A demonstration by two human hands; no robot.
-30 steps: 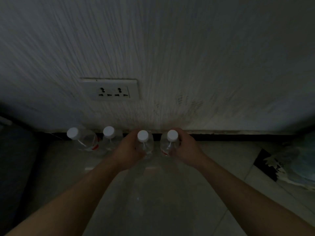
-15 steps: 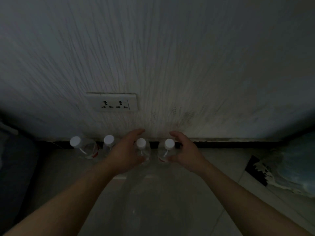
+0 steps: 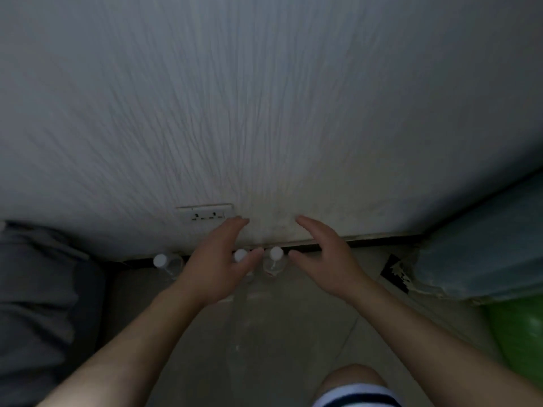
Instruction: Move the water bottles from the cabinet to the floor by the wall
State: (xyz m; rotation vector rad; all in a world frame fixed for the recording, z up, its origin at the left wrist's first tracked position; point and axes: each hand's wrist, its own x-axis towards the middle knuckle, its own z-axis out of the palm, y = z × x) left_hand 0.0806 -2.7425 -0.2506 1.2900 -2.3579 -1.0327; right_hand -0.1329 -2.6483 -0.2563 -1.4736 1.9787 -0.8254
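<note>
Clear water bottles with white caps stand in a row on the floor against the wall's dark baseboard. The leftmost bottle [image 3: 166,263] stands free. Another bottle [image 3: 241,255] shows only its cap behind my left hand [image 3: 219,265], and the rightmost bottle [image 3: 273,261] stands between my two hands. My left hand hovers above the row with relaxed fingers and holds nothing. My right hand [image 3: 326,259] is raised to the right of the rightmost bottle, open, thumb apart from it. One more bottle may be hidden under my left hand.
A white double socket [image 3: 205,214] sits low on the textured wall. Dark grey fabric [image 3: 38,304] fills the left side. A blue-grey bulky object [image 3: 484,254] and a green round thing [image 3: 520,336] lie at the right. My knee [image 3: 352,380] shows at the bottom.
Both hands have let go of the two right bottles and lifted away, opening. The view has pulled back and up, so the bottles look smaller and lower.
</note>
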